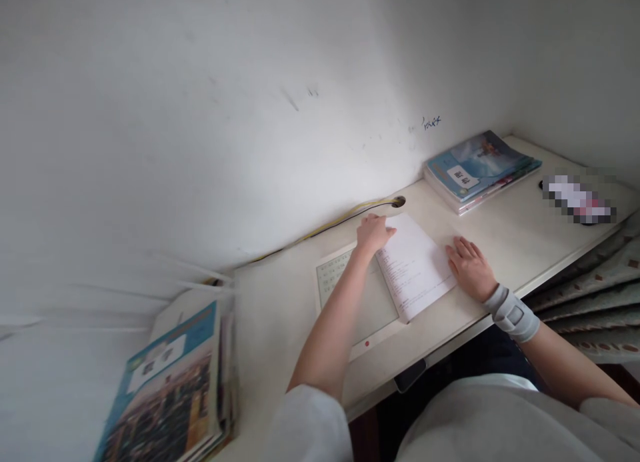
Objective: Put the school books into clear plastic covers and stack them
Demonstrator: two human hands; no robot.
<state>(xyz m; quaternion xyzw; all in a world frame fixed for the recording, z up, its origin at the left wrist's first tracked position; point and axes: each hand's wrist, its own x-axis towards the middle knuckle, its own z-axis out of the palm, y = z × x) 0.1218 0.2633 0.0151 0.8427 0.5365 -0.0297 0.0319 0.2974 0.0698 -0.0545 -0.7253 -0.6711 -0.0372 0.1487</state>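
An open book (417, 265) with printed text on its white page lies partly over the right side of a pale-framed tablet (369, 344). The tablet's screen shows lines of handwriting. My left hand (374, 233) is at the book's upper left corner, its fingers curled around the edge and the thumb against the page. My left forearm crosses above the tablet and covers part of it. Beside the book's right edge, my right hand (471, 269) lies on the desk, fingers extended and holding nothing. A grey band (513, 312) is around my right wrist.
The cream desk (273, 322) runs along a white, marked wall. At the back right is a stack of blue-covered books (480, 169); another stack (170, 382) is at the lower left. Cables (340, 219) lead to a desk hole (399, 201). A blurred-out object (577, 199) lies far right, near patterned fabric (595, 295).
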